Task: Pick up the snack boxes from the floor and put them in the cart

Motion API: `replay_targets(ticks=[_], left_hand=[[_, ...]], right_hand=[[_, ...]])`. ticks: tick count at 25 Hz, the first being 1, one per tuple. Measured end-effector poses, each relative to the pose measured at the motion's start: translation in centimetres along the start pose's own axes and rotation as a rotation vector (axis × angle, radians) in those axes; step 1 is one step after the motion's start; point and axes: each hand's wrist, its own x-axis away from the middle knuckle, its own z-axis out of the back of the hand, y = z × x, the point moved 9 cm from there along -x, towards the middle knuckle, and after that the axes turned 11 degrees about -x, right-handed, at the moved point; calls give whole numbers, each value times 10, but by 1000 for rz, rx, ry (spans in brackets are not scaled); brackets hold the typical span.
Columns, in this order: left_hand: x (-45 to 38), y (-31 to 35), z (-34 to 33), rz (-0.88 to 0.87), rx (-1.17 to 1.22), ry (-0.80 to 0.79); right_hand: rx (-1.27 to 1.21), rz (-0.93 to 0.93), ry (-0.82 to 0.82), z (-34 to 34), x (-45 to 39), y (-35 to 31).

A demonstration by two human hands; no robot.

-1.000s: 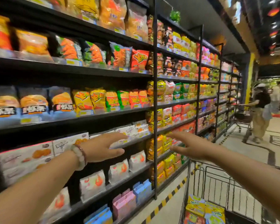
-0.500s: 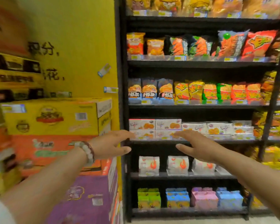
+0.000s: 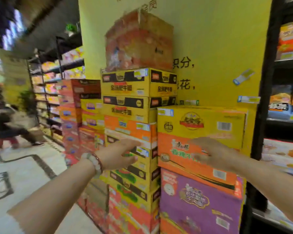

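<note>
Both hands empty, raised before a floor stack of printed cardboard cartons against a yellow wall.

The left hand (image 3: 120, 153), with a bead bracelet at the wrist, and the right hand (image 3: 215, 153) have straight, relaxed fingers and grip nothing. Nearest are the yellow cardboard carton (image 3: 201, 125) on top of the right-hand stack, the orange cardboard carton (image 3: 184, 159) beneath it and the purple cardboard carton (image 3: 198, 203) lower down. No cart is in view. Judgement: a full carton is likely stiff, moderately heavy and smooth-faced; take the top yellow carton first, palms on opposite end faces, fingers curled under the bottom edge.
</note>
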Motion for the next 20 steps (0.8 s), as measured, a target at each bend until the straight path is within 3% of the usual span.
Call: replay_targets(ticks=[8, 20], left_hand=[[113, -178, 20, 387, -42, -17], [138, -282, 16, 794, -16, 15]], right_hand=[[-124, 291, -124, -91, -137, -165], [-233, 642, -273, -160, -278, -266]])
